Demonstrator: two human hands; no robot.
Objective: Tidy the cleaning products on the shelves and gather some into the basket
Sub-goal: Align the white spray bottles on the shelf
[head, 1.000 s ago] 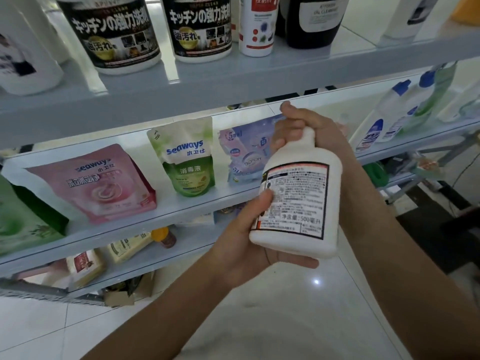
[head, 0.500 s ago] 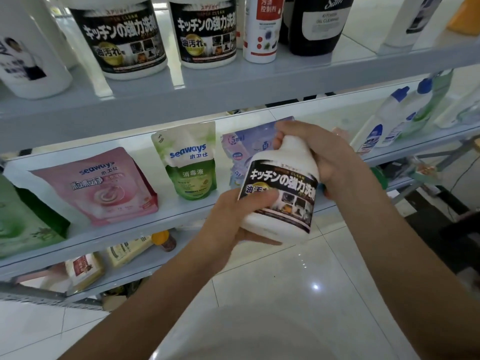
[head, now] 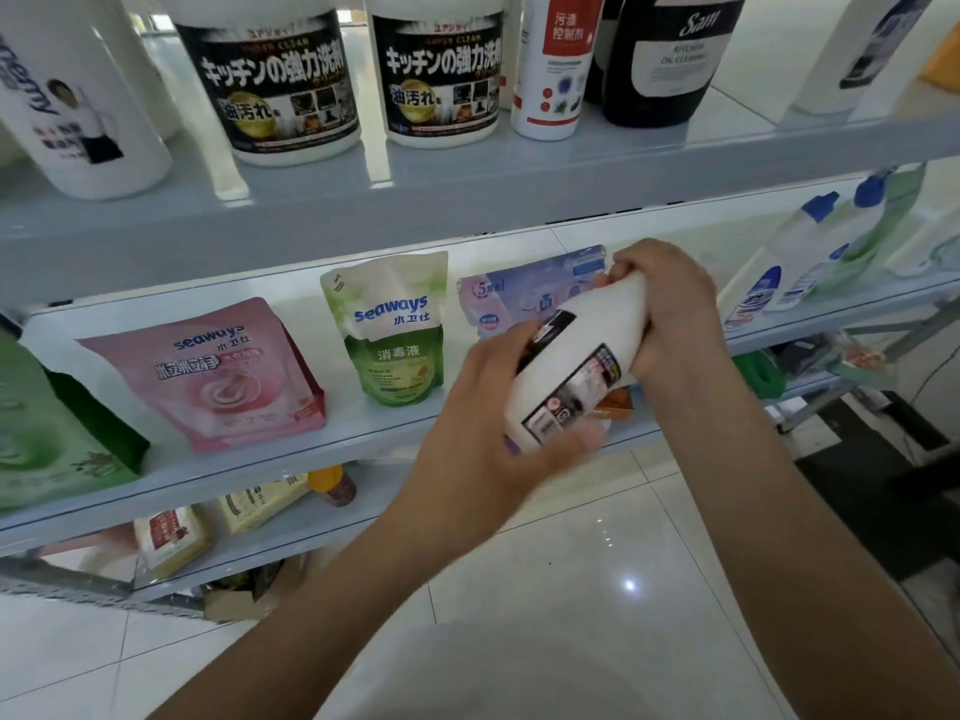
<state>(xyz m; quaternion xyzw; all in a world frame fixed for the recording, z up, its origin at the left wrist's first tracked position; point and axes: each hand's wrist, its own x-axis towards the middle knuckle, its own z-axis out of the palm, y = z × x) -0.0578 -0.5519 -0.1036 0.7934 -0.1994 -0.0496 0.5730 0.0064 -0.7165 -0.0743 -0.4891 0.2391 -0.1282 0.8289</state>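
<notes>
— Green pouch (head: 47, 433) at the far left, pink pouch (head: 218, 376) beside it: are those sorted on your side?

— As far as I can see, yes. Both stand on the middle shelf (head: 234, 462), faces out. The smaller Seaways pouch (head: 395, 330) stands further along, apart from them. On the upper shelf (head: 467, 200), two black-labelled tubs (head: 280, 80) sit side by side with their labels forward.

— And your hands?

— My left grip (head: 483, 449) is wrapped round the lower body of the white bottle (head: 576, 366), fingers curled under its base, though that hand is blurred. My right grip (head: 670, 314) is clenched round the bottle's neck. The bottle is tilted, top toward the upper right. It is in the air in front of the middle shelf and rests on nothing. It partly hides a lilac pouch (head: 524, 298) behind it.

— Further right?

— Blue-capped bottles (head: 800, 257) stand close together near the right edge.

— So how far along are you?

— Early to middle, I judge. The rows look fairly orderly, but this bottle is not yet placed. Its dark label looks like those on the tubs above, so it may belong beside them. The gathering I cannot vouch for, because I can make out no basket. A pale rounded shape at the bottom edge could be one, or it could be my own clothing; I cannot tell.
</notes>
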